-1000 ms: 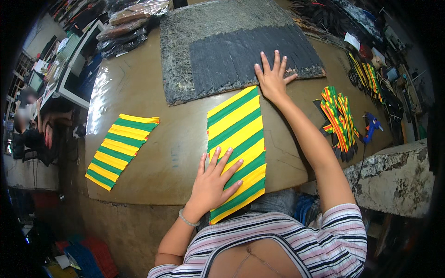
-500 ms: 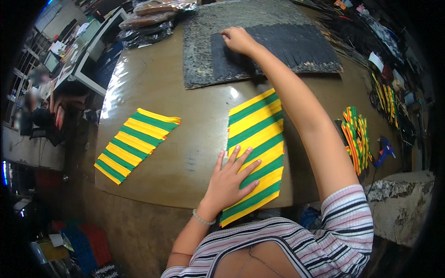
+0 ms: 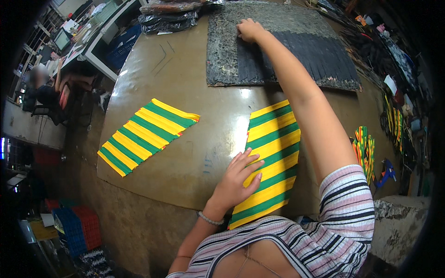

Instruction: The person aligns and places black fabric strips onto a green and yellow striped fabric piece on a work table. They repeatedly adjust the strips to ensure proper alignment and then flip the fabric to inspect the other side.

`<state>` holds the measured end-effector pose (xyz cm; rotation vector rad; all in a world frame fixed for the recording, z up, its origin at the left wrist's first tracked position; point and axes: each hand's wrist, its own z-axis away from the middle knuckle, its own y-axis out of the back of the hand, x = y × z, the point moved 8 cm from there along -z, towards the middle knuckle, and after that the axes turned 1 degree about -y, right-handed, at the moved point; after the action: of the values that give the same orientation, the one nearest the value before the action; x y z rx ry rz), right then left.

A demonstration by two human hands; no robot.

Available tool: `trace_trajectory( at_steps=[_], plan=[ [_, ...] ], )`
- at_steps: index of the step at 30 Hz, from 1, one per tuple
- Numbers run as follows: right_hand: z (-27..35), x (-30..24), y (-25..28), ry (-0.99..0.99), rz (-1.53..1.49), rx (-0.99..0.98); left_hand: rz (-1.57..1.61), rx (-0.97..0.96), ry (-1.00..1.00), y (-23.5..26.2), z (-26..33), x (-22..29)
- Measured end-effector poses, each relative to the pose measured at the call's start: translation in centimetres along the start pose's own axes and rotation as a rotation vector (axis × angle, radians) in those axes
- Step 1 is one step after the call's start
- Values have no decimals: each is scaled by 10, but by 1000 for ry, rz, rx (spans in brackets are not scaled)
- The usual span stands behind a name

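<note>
Fingers (image 3: 249, 167) of our left hand (image 3: 235, 183) spread over a slanted green-and-yellow-striped fabric panel (image 3: 276, 160). Our right hand (image 3: 251, 31) curls; we cannot tell its hold.

Right arm (image 3: 306, 97) was stretched far forward, right hand (image 3: 251, 31) with fingers (image 3: 240, 30) curled; left arm (image 3: 193, 240) was bent, left hand (image 3: 236, 181) closer in, fingers loosely spread.

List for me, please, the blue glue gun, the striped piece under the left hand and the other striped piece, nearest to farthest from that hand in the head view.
1. Striped piece: directly beneath the left hand.
2. Other striped piece: off to the left.
3. Blue glue gun: far to the right.
</note>
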<state>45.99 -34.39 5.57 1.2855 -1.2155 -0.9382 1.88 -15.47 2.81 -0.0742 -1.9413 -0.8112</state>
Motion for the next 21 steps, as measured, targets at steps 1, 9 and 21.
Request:
trace_trajectory(
  at_steps=[1, 9, 21],
  plan=[
    [5, 1, -3, 0, -34, 26, -35, -6, -11, -1, 0, 2],
    [21, -10, -8, -6, -31, 46, -345, -87, -130, -15, 0, 24],
    [162, -81, 127, 412, -322, 639, -568, -158, -118, -21, -19, 4]
  ],
)
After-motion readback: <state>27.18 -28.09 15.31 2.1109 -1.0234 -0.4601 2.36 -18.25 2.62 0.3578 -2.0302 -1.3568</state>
